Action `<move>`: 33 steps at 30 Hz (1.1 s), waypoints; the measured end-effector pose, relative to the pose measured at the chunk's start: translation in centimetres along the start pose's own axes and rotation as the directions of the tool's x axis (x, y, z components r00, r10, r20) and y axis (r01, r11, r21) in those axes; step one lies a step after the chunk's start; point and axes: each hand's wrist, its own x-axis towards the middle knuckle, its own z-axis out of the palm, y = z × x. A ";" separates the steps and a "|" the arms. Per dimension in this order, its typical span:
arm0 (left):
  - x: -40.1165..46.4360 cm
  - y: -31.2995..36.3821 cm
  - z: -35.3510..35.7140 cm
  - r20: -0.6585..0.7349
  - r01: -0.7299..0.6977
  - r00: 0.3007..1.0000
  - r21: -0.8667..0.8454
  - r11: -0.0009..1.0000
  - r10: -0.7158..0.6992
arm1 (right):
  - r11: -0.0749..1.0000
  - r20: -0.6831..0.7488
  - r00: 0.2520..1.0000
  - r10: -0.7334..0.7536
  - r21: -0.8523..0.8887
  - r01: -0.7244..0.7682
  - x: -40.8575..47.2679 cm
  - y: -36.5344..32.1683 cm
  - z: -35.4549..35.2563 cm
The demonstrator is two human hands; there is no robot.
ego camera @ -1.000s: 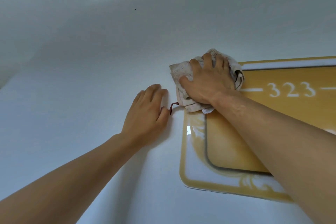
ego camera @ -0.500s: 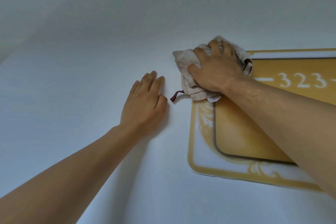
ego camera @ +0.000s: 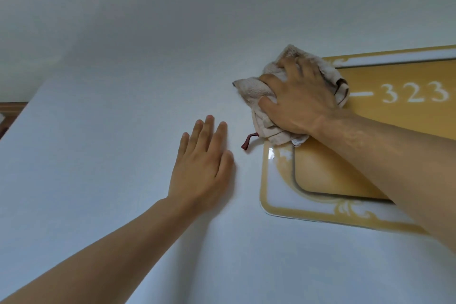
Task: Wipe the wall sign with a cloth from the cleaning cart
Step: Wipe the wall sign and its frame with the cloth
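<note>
In the head view, the wall sign (ego camera: 320, 173) is fixed flat on the pale wall (ego camera: 111, 106), and every place here is given from it. The cloth (ego camera: 256, 96) is bunched over the sign's upper left corner, half on the sign and half on the wall beside it. The right hand (ego camera: 301, 103) presses it there, its fingers (ego camera: 270, 79) spread and bent over the folds. The left hand (ego camera: 202, 170) rests flat on the wall just left of the sign, fingers straight and close together, not touching the sign.

To wipe well, I think the hand should keep an even pressure and go in long passes over the number 323 (ego camera: 414, 92) and along the border. The red loop (ego camera: 248, 142) hanging below the cloth should be tucked in, so it does not drag.
</note>
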 end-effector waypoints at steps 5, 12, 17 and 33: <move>-0.8 1.1 -0.2 0.031 0.055 0.998 -0.006 0.998 -0.055 | 0.999 0.004 1.000 -0.019 0.029 0.019 -2.5 -1.2 0.1; -3.5 3.1 -0.2 0.050 0.076 0.996 0.003 0.997 -0.076 | 0.998 0.023 0.998 -0.050 0.048 0.049 -5.9 -1.7 -0.1; -5.6 3.5 -0.3 0.072 0.052 0.996 0.036 0.998 -0.055 | 0.996 0.032 0.998 -0.056 0.075 0.053 -8.2 -2.6 -0.1; -8.8 4.6 -3.2 0.065 0.180 0.982 0.007 0.984 -0.180 | 0.983 0.047 0.988 -0.149 0.119 0.142 -15.3 -4.7 -0.8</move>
